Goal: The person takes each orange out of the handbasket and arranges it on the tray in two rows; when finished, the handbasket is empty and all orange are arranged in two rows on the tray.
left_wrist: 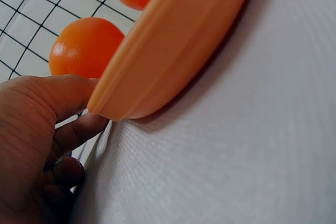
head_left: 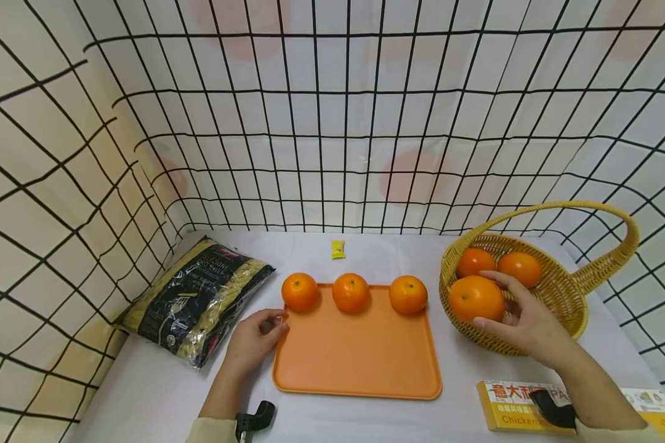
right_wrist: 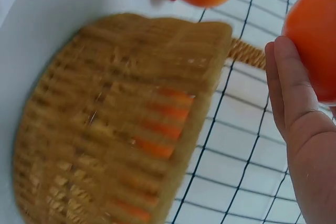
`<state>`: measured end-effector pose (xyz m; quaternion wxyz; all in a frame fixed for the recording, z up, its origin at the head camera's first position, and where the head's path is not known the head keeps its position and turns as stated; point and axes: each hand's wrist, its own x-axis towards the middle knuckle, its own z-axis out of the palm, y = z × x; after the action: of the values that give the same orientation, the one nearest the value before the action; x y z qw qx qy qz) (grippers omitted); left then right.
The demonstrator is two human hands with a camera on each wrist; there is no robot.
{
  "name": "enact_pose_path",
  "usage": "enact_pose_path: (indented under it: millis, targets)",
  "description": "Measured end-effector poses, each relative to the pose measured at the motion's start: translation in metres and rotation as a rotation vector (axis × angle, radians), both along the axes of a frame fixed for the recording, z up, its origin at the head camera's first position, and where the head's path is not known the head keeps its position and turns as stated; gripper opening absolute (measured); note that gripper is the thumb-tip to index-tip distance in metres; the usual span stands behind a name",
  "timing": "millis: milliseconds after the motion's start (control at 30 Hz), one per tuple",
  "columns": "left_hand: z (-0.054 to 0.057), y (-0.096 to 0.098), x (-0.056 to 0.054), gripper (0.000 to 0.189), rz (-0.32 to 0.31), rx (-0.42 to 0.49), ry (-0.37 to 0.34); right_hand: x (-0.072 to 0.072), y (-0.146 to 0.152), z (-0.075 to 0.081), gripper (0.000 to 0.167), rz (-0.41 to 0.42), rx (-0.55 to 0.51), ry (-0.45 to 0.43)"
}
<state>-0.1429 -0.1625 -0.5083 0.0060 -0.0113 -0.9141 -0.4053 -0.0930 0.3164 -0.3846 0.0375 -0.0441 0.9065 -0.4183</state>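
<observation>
My right hand [head_left: 523, 320] grips an orange [head_left: 476, 299] over the left side of a wicker basket [head_left: 568, 301]; the right wrist view shows this orange [right_wrist: 317, 43] above the basket's rim. Two more oranges [head_left: 519, 269] lie inside the basket. With thumb and fingers, my left hand [head_left: 253, 340] pinches the left edge of an orange plastic tray [head_left: 360, 363], close to its far corner; the left wrist view shows the fingertips at the tray's rim [left_wrist: 152, 51]. Three oranges [head_left: 351, 293] stand in a row along the tray's far edge.
A dark bag of pasta [head_left: 199, 298] lies left of the tray. Behind the tray sits a small yellow packet [head_left: 338, 249]. A yellow and white box [head_left: 510, 409] lies at the front right, partly under my right forearm. Black wire grid [head_left: 321, 154] walls in the table.
</observation>
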Motion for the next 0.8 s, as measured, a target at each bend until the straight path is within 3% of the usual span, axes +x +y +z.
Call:
enact_pose_path:
  millis: [267, 567, 800]
  targets:
    - [-0.001, 0.000, 0.000, 0.022, -0.003, 0.006, 0.005, 0.006, -0.026, 0.000, 0.079, 0.057, -0.106, 0.029]
    - [-0.001, 0.000, 0.000, 0.022, -0.001, 0.012, 0.000, 0.009, -0.058, -0.006, 0.073, 0.230, -0.321, 0.075]
    - [-0.001, 0.000, 0.000, 0.022, -0.001, 0.014, 0.003, 0.010, -0.078, -0.010, 0.071, 0.255, -0.351, 0.070]
